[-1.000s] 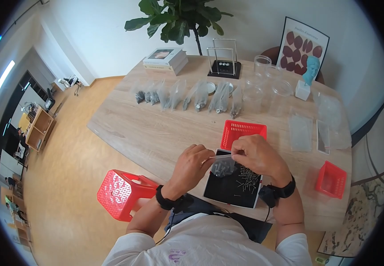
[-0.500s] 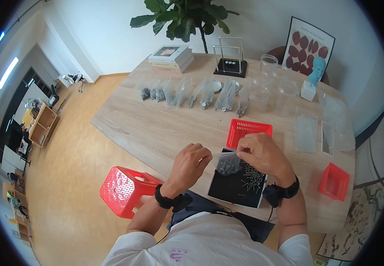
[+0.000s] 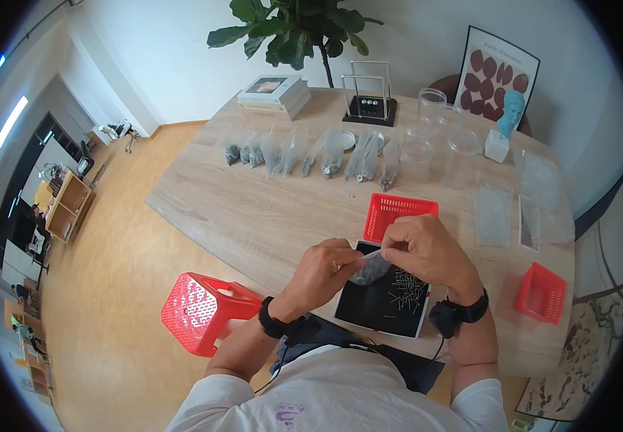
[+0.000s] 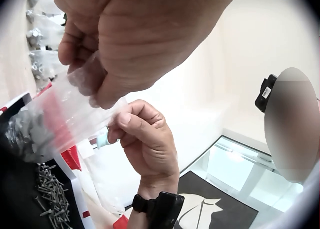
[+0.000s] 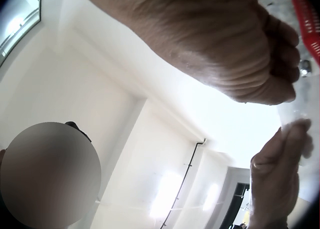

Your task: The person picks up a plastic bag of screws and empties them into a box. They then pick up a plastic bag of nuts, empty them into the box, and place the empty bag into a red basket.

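My left hand (image 3: 318, 273) and right hand (image 3: 430, 252) pinch the top edge of a clear plastic zip bag (image 3: 373, 269), one at each end. Grey metal hardware (image 4: 25, 136) lies in the bottom of the bag, as the left wrist view shows. The bag hangs over a black-lined tray (image 3: 369, 306) with a white rim. Loose screws (image 3: 406, 289) are scattered along the tray's right side. In the left wrist view the left thumb and fingers press the plastic near its mouth.
Behind the tray sits a red basket (image 3: 400, 207); another red basket (image 3: 542, 291) stands at the right. Several filled bags (image 3: 329, 162) line the table's middle, near clear jars (image 3: 462, 144). Flat empty bags (image 3: 493, 216) lie to the right. A red stool (image 3: 200, 309) stands at the left.
The left hand came off the bag's left end half a second ago, then moved back right and pinches the top edge again. The right hand kept its hold.
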A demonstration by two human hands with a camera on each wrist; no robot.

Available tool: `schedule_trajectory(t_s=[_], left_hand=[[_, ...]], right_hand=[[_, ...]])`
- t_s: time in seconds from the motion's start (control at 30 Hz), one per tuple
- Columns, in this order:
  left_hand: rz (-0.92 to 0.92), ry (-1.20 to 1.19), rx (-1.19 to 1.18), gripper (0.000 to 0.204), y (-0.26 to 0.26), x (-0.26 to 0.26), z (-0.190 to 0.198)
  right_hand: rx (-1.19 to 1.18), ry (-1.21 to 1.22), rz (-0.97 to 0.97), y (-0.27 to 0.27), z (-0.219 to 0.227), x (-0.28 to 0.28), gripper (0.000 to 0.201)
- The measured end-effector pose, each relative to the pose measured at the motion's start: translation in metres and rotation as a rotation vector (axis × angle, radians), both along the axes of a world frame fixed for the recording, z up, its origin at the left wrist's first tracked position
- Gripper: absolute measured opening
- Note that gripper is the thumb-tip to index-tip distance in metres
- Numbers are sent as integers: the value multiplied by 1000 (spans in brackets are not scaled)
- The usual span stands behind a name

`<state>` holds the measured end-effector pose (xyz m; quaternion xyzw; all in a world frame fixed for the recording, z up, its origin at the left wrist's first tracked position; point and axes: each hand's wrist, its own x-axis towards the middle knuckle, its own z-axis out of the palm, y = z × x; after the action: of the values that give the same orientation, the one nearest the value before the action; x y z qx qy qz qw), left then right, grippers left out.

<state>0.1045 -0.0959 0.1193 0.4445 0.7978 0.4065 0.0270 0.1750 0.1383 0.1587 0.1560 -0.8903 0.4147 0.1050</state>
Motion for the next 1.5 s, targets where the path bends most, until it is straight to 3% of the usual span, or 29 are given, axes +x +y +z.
schedule_trajectory(t_s=[0.23,0.57,0.87,0.93,1.23,1.5], left_hand=[[-33,-3,81,16,9,14,31],[-27,159,145,8,20,16,28],[14,58,190,6,8,23,41],[65,-109,217,8,6,24,46],[72,-270,333,7,-9,9,31],[140,-213,416,7,-11,5,40]], right_hand=[[-106,-31,-22,-4,23,14,9],[-87,13,29,-5,26,18,8],[-235,48,15,-8,32,24,6],[-296,99,21,-6,31,25,8],[-390,86,-28,-3,25,22,8],[-489,124,-82,-10,20,15,11]])
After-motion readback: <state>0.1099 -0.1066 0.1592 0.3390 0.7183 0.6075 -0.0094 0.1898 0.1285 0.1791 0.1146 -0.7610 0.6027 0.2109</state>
